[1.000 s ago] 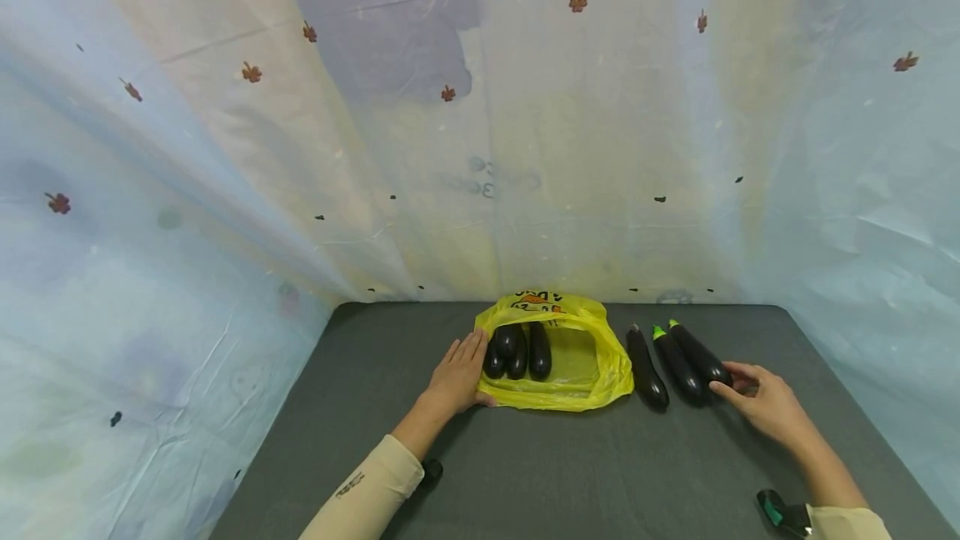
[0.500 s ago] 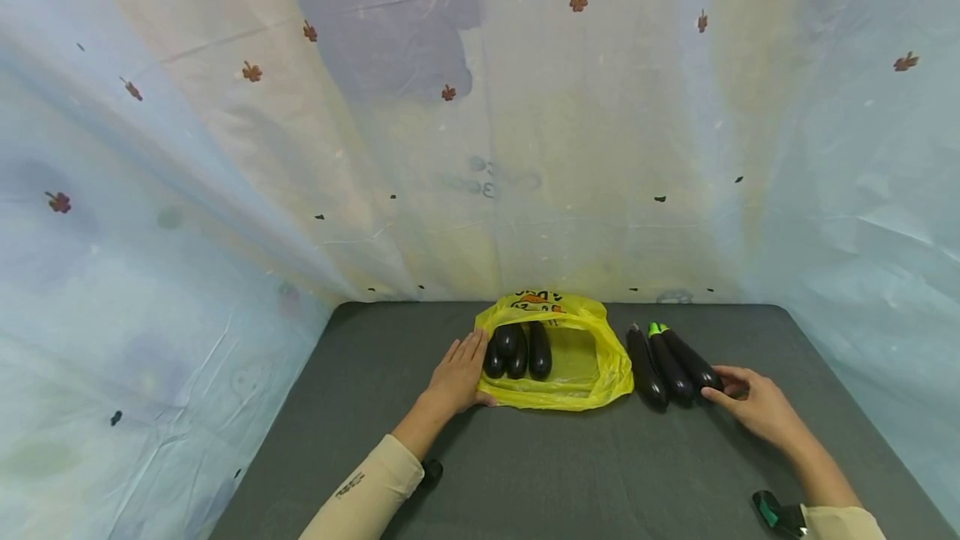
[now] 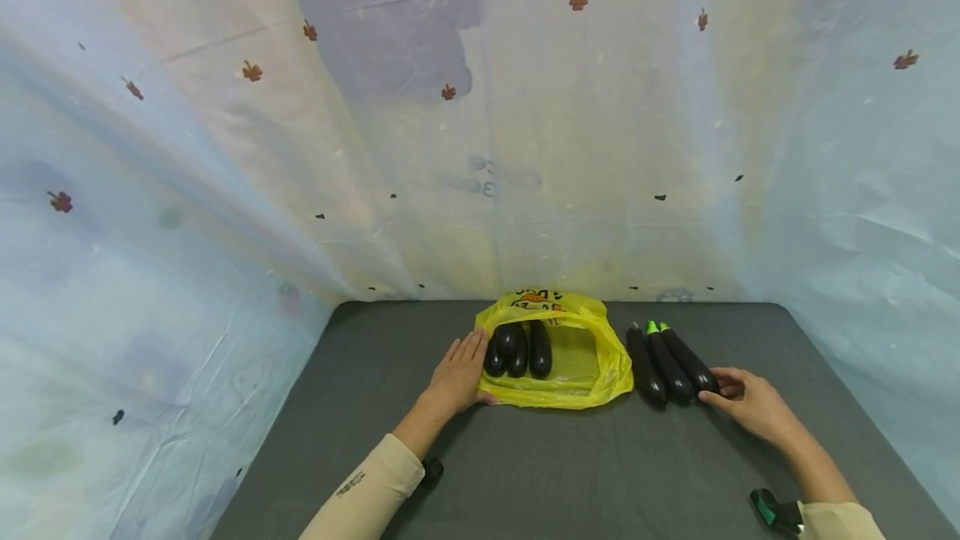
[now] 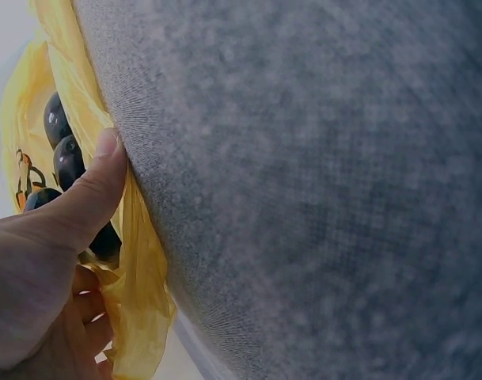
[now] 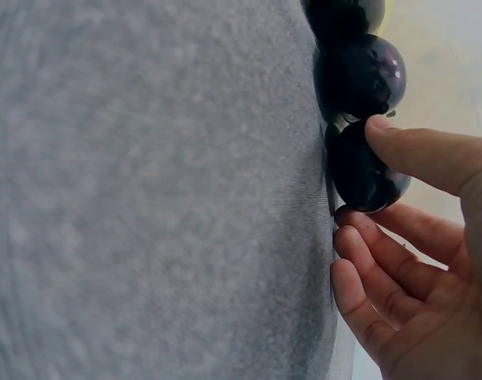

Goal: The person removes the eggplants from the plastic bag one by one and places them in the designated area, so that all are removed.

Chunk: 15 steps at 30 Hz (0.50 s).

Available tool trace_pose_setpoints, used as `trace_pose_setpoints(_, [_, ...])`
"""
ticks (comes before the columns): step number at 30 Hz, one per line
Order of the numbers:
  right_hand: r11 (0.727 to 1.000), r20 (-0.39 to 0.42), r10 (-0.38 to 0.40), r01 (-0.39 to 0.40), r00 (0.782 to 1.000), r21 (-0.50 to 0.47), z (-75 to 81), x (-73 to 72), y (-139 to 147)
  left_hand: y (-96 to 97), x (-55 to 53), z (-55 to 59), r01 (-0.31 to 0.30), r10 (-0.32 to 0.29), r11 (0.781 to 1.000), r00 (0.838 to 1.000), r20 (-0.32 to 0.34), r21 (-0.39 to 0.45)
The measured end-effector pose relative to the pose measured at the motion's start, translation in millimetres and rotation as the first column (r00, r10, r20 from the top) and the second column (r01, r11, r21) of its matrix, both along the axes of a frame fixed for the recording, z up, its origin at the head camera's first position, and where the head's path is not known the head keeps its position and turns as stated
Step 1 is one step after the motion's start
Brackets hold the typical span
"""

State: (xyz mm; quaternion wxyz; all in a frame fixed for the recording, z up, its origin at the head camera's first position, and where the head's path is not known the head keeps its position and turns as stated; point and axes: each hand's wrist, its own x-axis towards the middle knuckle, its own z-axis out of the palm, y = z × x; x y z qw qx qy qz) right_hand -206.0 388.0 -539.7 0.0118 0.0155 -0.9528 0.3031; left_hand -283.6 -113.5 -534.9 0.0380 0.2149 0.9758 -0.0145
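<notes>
A yellow plastic bag (image 3: 615,365) lies with its mouth towards me, several dark eggplants (image 3: 539,350) in its left half. My left hand (image 3: 456,372) rests along the bag's left edge, fingers straight; in the left wrist view the thumb (image 4: 98,178) presses the bag's rim. To the bag's right lie three eggplants side by side, the left one (image 3: 645,367) with a dark stem end, the middle one (image 3: 667,365) with a green tip. My right hand (image 3: 753,402) pinches the blunt lower end of the rightmost eggplant (image 3: 686,359) between thumb and fingers.
Everything lies on a dark grey cloth-covered table (image 3: 570,473). A pale printed plastic sheet (image 3: 555,148) hangs behind and at the sides. Dark wrist devices show at both sleeves, the right one (image 3: 776,513) with a green patch.
My right hand has slid the rightmost eggplant leftwards, pushing the middle one along until the three lie close together. The left hand and the bag have stayed in place.
</notes>
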Motion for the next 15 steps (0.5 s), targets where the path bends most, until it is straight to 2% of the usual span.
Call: trace_pose_setpoints(15, [1.0, 0.009, -0.003, 0.003, 1.0, -0.015, -1.0, 0.2, 0.7, -0.7, -0.1, 0.6, 0.001, -0.001, 1.0, 1.0, 0.005, 0.019])
